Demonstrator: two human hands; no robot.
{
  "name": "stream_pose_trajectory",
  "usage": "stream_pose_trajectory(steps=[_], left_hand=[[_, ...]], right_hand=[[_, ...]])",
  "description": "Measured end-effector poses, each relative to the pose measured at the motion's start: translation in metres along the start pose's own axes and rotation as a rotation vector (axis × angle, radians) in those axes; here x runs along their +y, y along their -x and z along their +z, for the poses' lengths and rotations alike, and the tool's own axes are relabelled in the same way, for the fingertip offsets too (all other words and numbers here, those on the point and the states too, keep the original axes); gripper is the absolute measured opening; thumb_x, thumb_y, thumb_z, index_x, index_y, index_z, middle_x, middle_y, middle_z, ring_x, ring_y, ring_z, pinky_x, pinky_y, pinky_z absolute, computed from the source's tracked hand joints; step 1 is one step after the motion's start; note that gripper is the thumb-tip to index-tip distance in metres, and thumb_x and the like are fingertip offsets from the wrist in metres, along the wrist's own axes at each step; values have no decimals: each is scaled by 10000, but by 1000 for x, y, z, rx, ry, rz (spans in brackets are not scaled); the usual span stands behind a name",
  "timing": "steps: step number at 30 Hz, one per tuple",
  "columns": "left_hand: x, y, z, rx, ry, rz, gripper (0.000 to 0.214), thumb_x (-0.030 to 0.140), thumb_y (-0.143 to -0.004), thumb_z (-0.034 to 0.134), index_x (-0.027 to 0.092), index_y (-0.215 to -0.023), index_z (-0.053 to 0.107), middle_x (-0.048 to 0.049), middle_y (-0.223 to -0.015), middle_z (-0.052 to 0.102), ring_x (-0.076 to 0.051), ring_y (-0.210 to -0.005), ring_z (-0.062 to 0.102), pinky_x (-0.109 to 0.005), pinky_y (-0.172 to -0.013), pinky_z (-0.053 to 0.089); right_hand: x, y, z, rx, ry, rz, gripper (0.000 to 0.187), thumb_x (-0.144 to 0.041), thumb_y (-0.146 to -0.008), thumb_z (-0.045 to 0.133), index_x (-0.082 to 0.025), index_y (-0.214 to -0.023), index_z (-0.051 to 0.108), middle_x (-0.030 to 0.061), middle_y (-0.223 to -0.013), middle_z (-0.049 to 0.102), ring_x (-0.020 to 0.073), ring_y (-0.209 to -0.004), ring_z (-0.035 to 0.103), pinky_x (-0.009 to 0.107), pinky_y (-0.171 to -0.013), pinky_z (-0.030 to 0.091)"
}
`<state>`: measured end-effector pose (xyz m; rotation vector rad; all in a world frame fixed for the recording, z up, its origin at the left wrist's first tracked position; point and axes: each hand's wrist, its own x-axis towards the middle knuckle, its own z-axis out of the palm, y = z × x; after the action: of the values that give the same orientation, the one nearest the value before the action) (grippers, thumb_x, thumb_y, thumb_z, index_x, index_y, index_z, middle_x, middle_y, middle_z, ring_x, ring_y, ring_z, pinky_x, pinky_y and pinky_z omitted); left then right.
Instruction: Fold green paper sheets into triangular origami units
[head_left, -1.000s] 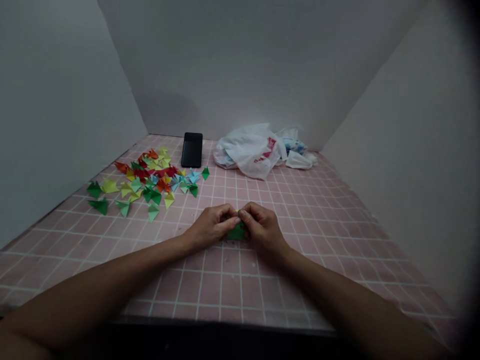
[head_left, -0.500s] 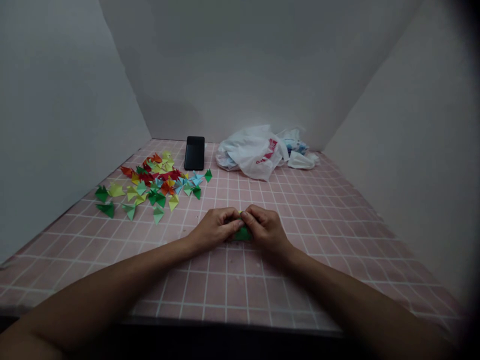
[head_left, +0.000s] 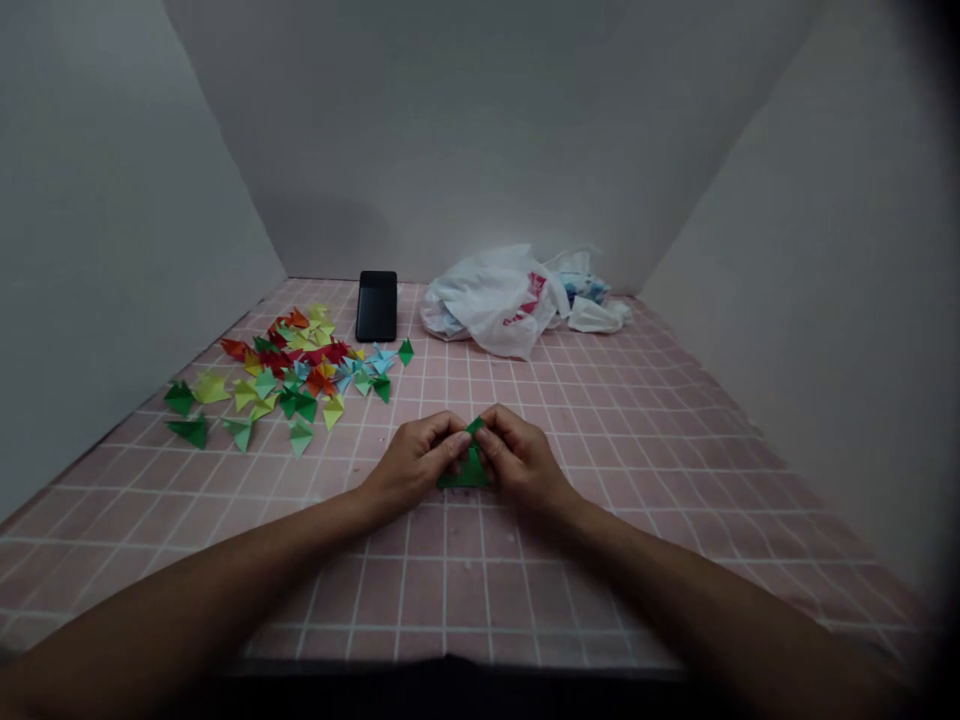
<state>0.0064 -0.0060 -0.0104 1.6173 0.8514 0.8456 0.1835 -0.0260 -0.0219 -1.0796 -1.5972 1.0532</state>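
Note:
A small piece of folded green paper [head_left: 466,472] is held between my two hands above the front middle of the table. My left hand [head_left: 416,457] pinches its left side between thumb and fingers. On the other side, my right hand [head_left: 523,455] grips it the same way, thumb toward me. A green tip of the paper sticks up between the thumbs, and a wider green part shows below them. My fingers hide the rest of its folds. Off to the left lies a pile of folded paper pieces [head_left: 300,402] in red, orange, yellow, green and light blue.
A black phone [head_left: 376,307] leans upright near the back wall. Right of it lies a crumpled white plastic bag [head_left: 487,295], with a smaller white wrapper [head_left: 596,315] beside it. A pink checked cloth [head_left: 637,440] covers the table, and pale walls enclose three sides.
My hands have parted slightly at the top, so more of the green paper shows, including its raised tip. The whole view has shifted a little; the pile, phone and bag lie as before.

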Motion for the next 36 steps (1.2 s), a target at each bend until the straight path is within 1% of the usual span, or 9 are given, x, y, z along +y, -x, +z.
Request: stream_pose_trajectory(steps=[2,5,13,20,22,25,28,32,36], left_hand=[[2,2,1,12,-54,21,276,406,-921,576,180,-763,570,29,-638,539,-115,-566,510,-234,-550,403],[4,4,2,90,-78,24,284,414,-922,581,184,-755,573,28,-630,537,-123,-567,509,-243,-558,407],[1,4,3,182,-126,56,298,434,-918,598,199,-740,554,33,-626,532,-130,-558,509,-254,-568,401],[4,2,1,174,-305,182,279,388,-932,569,193,-733,568,23,-649,529,-141,-625,512,-267,-614,385],[3,1,1,158,-227,155,259,396,-926,584,184,-779,605,21,-674,556,-133,-610,529,-260,-603,410],[3,-1,3,199,20,117,276,425,-867,676,179,-987,639,13,-782,633,-131,-635,605,-251,-599,478],[8,-1,7,207,202,126,320,422,-817,737,168,-987,645,16,-777,652,-123,-633,634,-251,-618,516],[19,0,8,197,366,121,338,404,-772,794,150,-946,652,18,-761,671,-106,-614,633,-252,-633,539],[31,1,7,138,478,150,373,380,-771,825,152,-1001,638,33,-697,670,-95,-607,631,-227,-632,537]], right_hand=[[-2,2,1,20,90,-47,297,-396,-974,545,-230,-742,461,-38,-606,467,124,-547,423,260,-526,329],[-2,5,4,-14,20,-29,342,-432,-1028,441,-235,-748,445,-26,-617,497,130,-550,454,269,-539,355],[2,3,3,-36,39,-22,184,-331,-989,495,-236,-832,503,-20,-653,534,147,-585,492,273,-560,375],[-4,5,3,66,273,-182,188,-262,-962,491,-231,-778,466,-18,-684,494,144,-614,472,285,-595,349],[-4,5,4,103,295,-192,167,-256,-967,481,-232,-802,485,-17,-677,509,148,-607,484,289,-606,362],[-7,6,6,143,364,-275,154,-265,-958,492,-229,-810,512,1,-707,554,154,-631,522,294,-629,382],[-15,7,7,155,331,-296,166,-294,-960,510,-224,-811,534,1,-700,566,145,-612,522,285,-611,395],[-29,3,6,74,0,-160,273,-454,-987,519,-217,-854,542,-29,-653,566,114,-510,517,249,-498,405],[-43,-5,2,-9,-270,-113,362,-542,-887,674,-200,-852,560,-34,-678,626,89,-465,546,217,-436,444]])
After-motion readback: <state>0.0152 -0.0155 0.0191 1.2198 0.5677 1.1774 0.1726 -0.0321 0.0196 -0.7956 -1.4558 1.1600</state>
